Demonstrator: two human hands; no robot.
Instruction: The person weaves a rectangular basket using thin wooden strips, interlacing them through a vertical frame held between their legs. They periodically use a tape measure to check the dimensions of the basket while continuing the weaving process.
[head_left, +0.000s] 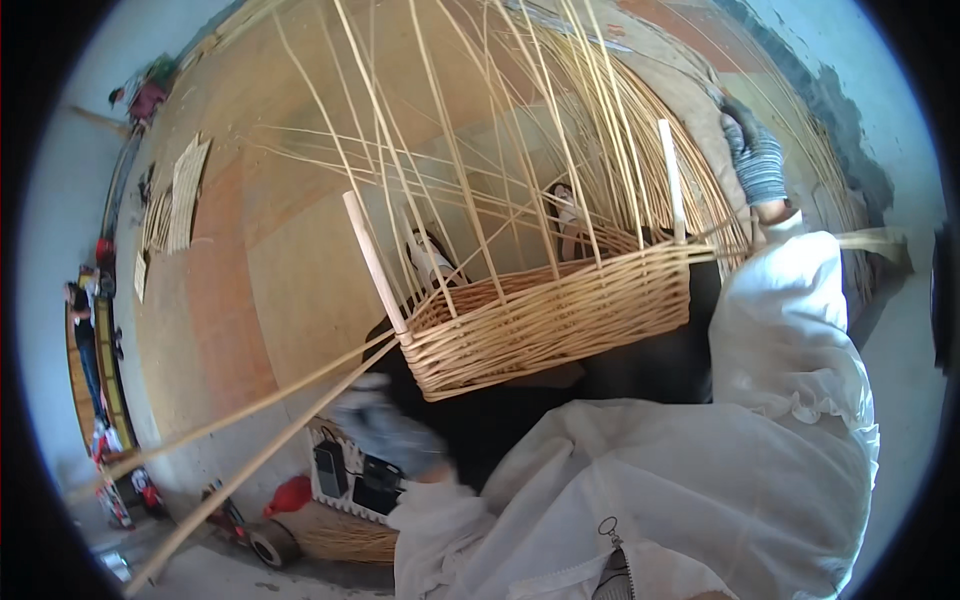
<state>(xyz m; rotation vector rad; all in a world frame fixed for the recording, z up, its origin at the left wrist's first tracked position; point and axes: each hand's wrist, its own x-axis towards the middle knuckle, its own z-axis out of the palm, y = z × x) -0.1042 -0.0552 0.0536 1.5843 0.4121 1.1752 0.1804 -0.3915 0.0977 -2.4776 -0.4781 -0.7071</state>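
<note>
A woven wicker basket with long upright canes and two pale wooden corner posts rests over my dark-clad legs. My left hand, in a grey glove, is blurred below the basket's left corner, near two canes that stick out leftward; its fingers are smeared. Up at the right, beyond the other post, my right hand, in a striped grey glove, reaches with extended fingers at the edge of a curved bundle of long canes, apparently touching the cloth under it.
My sandalled feet show behind the basket on boarded flooring. Woven pieces lie at left. Two people are along the left wall. A crate with black devices and a wheel are lower left. A wall runs at right.
</note>
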